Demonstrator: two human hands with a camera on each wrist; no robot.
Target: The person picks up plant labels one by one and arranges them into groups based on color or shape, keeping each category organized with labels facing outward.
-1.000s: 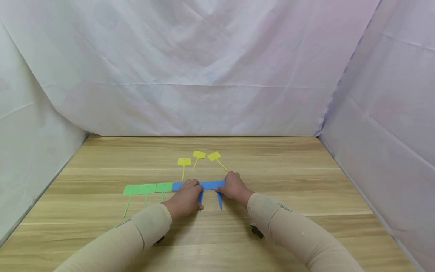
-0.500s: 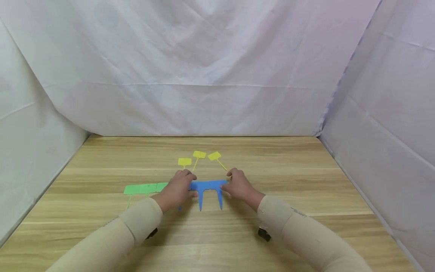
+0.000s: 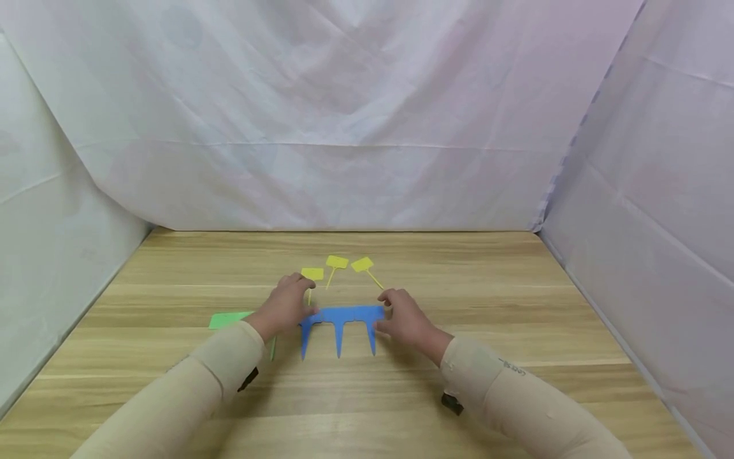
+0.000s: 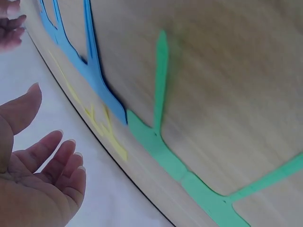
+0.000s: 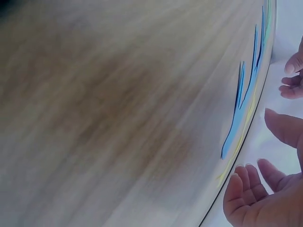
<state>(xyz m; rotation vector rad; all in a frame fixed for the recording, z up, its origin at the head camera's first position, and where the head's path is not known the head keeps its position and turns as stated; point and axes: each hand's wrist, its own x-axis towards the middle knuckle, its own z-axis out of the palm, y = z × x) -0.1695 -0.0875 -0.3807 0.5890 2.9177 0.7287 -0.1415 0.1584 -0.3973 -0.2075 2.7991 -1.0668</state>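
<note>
Three blue T-shaped plant labels (image 3: 346, 313) lie side by side on the table, their heads in a line and their pointed stems toward the person. Green T-shaped plant labels (image 4: 158, 149) continue that line to the left, partly hidden by the left arm in the head view. My left hand (image 3: 285, 303) hovers with loosely bent fingers over the place where green meets blue, holding nothing. At the right end of the blue heads is my right hand (image 3: 406, 319), thumb and fingers spread apart with nothing between them.
Three yellow T-shaped plant labels (image 3: 336, 262) lie loose behind the row, turned at different angles. The wooden table (image 3: 487, 395) is bounded by a white cloth (image 3: 367, 115) at the back and cloth walls at both sides.
My left hand has let go of the blue labels and moved left and up, uncovering their stems. My right hand has drawn slightly right, its fingers loosening. The blue labels stay in place.
</note>
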